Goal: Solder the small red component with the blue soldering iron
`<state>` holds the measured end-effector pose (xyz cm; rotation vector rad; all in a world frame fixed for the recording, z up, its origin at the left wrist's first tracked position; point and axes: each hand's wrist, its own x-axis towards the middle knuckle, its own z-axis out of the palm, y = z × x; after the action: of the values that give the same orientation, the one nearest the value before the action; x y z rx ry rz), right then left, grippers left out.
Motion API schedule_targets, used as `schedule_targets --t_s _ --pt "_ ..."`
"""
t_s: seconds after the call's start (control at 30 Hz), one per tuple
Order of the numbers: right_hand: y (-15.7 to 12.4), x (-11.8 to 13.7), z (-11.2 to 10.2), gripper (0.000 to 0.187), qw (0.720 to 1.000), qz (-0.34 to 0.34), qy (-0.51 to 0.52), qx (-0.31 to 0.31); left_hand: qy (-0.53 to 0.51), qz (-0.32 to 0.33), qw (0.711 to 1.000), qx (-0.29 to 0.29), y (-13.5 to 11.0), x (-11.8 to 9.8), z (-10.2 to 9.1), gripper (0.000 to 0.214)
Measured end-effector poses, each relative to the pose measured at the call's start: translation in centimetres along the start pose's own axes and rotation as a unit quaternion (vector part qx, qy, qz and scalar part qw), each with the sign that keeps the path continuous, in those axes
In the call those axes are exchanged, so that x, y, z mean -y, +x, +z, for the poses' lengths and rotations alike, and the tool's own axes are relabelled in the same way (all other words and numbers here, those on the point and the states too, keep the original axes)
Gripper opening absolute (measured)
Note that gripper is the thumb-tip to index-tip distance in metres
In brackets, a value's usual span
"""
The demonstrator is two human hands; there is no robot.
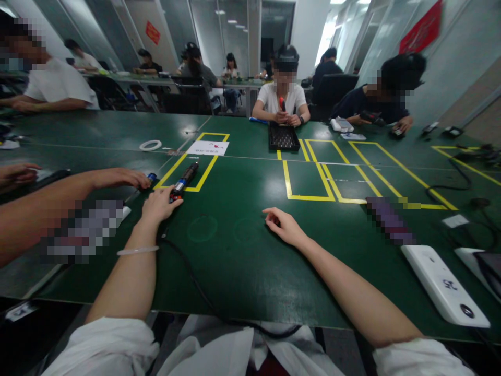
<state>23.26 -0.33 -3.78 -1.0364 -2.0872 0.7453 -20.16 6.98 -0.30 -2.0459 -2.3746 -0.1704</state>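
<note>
Toward the left, my left hand (pixel 158 206) is closed around the near end of an electric screwdriver (pixel 183 180), a slim black tool with a blue band and a bit of red by my thumb. The tool slants away from me, its far end over a yellow tape outline (pixel 201 180). My fingertips are partly hidden behind the hand. Over the middle of the green table (pixel 230 271), my right hand (pixel 285 225) is held with the index finger out and the other fingers loosely bent, with nothing in it.
At left a co-worker's hand (pixel 135 178) touches a blue-and-black object (pixel 151 179). A white card (pixel 208 148) and tape roll (pixel 151 145) lie beyond. Opposite, a person works over a black tray (pixel 284 138). A black cable (pixel 191 274) crosses nearby; a white power bank (pixel 446 287) lies right.
</note>
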Motion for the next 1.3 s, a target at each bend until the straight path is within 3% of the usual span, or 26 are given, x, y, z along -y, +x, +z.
schedule_targets --t_s 0.4,0.67,0.97,1.3 --pt "0.0 -0.2 0.0 0.032 1.000 0.000 0.008 -0.001 0.002 0.006 0.995 -0.095 -1.1 -1.9 0.0 0.044" --pt "-0.1 0.0 -0.1 0.031 1.000 0.002 0.012 -0.001 -0.003 -0.017 0.997 -0.077 -1.6 -2.4 -0.2 0.027" --pt "0.0 0.0 -0.1 0.030 1.000 0.002 0.022 -0.001 0.013 -0.010 0.996 -0.084 -1.8 -2.9 -0.1 0.026" --pt "0.0 -0.1 0.0 0.029 1.000 0.000 0.022 0.002 -0.010 -0.010 0.996 -0.084 -1.2 -2.0 0.2 0.025"
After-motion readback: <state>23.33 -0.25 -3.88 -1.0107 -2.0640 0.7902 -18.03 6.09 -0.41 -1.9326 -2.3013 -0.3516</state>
